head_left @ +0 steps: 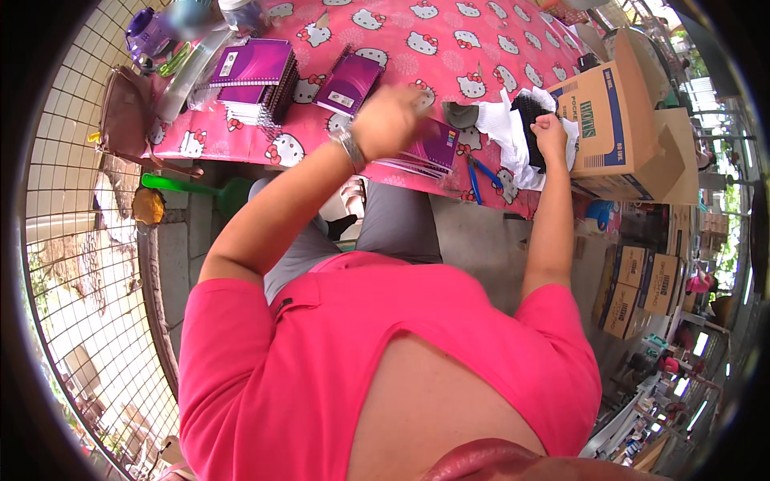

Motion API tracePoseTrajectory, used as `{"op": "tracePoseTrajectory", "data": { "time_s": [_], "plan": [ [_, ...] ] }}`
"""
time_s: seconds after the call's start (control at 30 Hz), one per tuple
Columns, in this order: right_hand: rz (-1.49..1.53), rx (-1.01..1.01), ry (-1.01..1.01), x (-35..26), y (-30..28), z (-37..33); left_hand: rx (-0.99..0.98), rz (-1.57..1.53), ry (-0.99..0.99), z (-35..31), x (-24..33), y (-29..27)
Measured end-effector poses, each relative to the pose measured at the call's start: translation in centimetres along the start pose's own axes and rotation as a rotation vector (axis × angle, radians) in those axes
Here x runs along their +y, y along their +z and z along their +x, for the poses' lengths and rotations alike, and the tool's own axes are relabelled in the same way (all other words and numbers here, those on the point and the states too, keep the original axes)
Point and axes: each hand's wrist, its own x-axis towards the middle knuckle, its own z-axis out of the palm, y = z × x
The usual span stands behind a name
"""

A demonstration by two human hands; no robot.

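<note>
Purple notebooks: three groups on the table, upper half of the frame. One tall stack [253,64] at upper left, count not readable; one smaller group [349,82] right of it, at upper centre, number of copies uncertain; one low pile [439,146] near centre, several layers visible at its lower edge, partly covered by the left hand. Appearance: glossy purple covers, pale label patches, dark coil binding along the edges of the stack.

Hands: two. Left hand [391,124] is over the low pile, fingers bent and blurred; contact and grip cannot be told. One silvery band [346,151] on its wrist. Right hand [549,136], right of centre, has fingers curled in narrowly at one black mesh-like bundle [529,111]; whether it pinches the bundle cannot be told. Bundle lies on crumpled white wrapping [514,151].

Between the hands: one pair of pliers [482,176], blue handles; one grey round object [459,115] above it.

Outward: one open cardboard box [597,120], upper right; one pink cat-print tablecloth [433,44]; one brown bag [124,108] and one purple jug [148,34], upper left; at least two stacked cartons [662,284], right, below the table.
</note>
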Motion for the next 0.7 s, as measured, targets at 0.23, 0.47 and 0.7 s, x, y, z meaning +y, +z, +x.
{"op": "tracePoseTrajectory", "data": {
  "time_s": [0.23,0.47,0.7],
  "plan": [
    [-0.149,0.102,-0.074,0.4,-5.0,1.8,-0.12,0.207,0.301,-3.4,3.9,2.3],
    [-0.457,0.215,-0.068,0.0,-3.2,0.6,-0.105,0.125,0.247,-3.0,3.3,0.2],
    [0.487,0.256,-0.166,-10.3,-0.9,-11.2,0.078,0.119,-0.03,-0.5,2.9,0.1]
  ]
}}
